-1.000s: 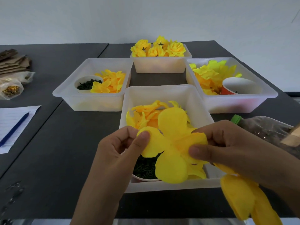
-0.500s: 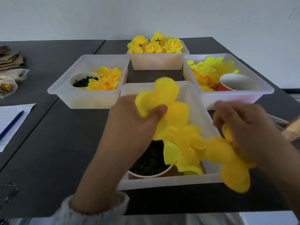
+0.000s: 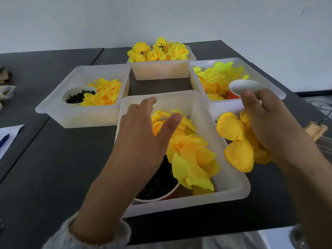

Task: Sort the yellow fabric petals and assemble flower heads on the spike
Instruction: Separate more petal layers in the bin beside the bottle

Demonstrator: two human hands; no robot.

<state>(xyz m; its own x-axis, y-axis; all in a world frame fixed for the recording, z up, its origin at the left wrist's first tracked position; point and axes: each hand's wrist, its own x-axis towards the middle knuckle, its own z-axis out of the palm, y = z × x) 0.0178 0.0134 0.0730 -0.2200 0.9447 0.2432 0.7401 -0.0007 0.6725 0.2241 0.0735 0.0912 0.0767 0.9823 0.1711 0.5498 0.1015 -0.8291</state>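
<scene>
While the left hand [image 3: 143,139] hovers over the near bin [image 3: 233,192] – fingers spread, holding nothing – the right hand [image 3: 269,126], right of it, grips petals [image 3: 235,141].

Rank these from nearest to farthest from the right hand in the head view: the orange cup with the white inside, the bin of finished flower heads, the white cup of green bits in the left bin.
From the right hand:
1. Orange cup, right bin, at the fingertips.
2. Bin of finished flower heads, far centre.
3. White cup of green bits, left bin.
</scene>
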